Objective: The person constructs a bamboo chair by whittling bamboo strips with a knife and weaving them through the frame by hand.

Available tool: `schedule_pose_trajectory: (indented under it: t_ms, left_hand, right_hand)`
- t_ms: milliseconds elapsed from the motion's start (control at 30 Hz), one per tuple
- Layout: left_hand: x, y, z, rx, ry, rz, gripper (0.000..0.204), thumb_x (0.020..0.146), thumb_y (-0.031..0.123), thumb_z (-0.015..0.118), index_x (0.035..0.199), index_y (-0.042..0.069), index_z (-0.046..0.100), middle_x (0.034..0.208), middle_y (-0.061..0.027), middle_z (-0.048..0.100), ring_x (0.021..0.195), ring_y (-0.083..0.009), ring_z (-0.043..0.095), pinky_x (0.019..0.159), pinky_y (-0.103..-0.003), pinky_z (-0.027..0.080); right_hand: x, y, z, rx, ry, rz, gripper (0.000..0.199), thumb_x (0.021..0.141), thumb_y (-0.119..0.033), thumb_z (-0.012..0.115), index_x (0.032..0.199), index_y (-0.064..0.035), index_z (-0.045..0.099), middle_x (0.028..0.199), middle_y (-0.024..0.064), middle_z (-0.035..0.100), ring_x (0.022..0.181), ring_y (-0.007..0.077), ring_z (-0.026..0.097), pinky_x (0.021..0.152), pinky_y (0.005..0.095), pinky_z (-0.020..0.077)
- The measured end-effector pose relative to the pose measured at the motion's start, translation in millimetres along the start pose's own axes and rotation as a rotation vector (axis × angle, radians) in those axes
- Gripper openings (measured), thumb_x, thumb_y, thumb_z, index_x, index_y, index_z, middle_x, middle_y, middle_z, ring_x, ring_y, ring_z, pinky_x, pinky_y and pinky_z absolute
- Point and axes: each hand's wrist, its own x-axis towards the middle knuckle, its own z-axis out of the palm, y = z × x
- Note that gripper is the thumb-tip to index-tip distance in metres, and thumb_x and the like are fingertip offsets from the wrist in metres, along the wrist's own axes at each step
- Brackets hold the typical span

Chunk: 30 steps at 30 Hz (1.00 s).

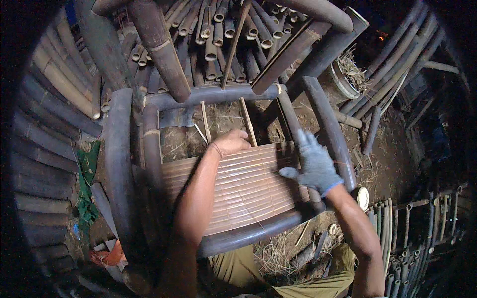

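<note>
A dark bamboo chair frame stands in front of me, its seat partly covered by light brown bamboo slats laid side by side. My left hand is bare, its fingers curled down over the far edge of the slats, closed on the last bamboo slat. Beyond it, two thin bamboo strips run across the uncovered part of the seat to the dark far rail. My right hand, in a grey glove, lies over the right side rail with its fingers stretched and thumb apart, holding nothing.
Cut bamboo poles are piled behind the chair. More thick poles line the left, and others lean at the right. A bucket of shavings stands at the far right. Green cloth and an orange bag lie left.
</note>
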Motion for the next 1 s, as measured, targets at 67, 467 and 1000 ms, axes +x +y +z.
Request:
schedule_pose_trajectory:
  t_ms: [67, 467, 1000]
  left_hand:
    - [3.8, -10.9, -2.2, -0.088, -0.054, 0.004, 0.039, 0.082, 0.021, 0.068, 0.109, -0.007, 0.065, 0.104, -0.0159, 0.069, 0.099, -0.0236, 0.064, 0.091, -0.032, 0.048]
    - [-13.9, 13.7, 3.2, 0.363, -0.132, 0.218, 0.041, 0.098, 0.034, 0.048, 0.08, 0.001, 0.064, 0.072, -0.0133, 0.062, 0.071, -0.024, 0.059, 0.071, -0.043, 0.047]
    - [-38.1, 28.7, 21.1, 0.551, 0.053, -0.063, 0.041, 0.099, 0.045, 0.041, 0.102, 0.014, 0.067, 0.109, -0.0152, 0.068, 0.103, -0.0407, 0.063, 0.087, -0.05, 0.049]
  right_hand:
    - [4.5, -17.9, 3.0, 0.039, -0.368, 0.254, 0.116, 0.071, -0.058, 0.078, 0.148, 0.0063, 0.02, 0.131, 0.0326, 0.051, 0.117, 0.0447, 0.056, 0.098, 0.0468, 0.0466]
    - [4.4, -4.1, -106.3, 1.764, 0.375, 0.134, 0.034, 0.099, -0.035, 0.053, 0.1, -0.0025, 0.064, 0.095, 0.0097, 0.065, 0.086, 0.0214, 0.06, 0.082, 0.0344, 0.0495]
    - [-71.4, -27.3, -34.0, 0.528, -0.378, 0.048, 0.051, 0.1, -0.043, 0.043, 0.08, -0.0019, 0.067, 0.077, 0.0266, 0.065, 0.077, 0.0446, 0.065, 0.073, 0.0518, 0.0522]
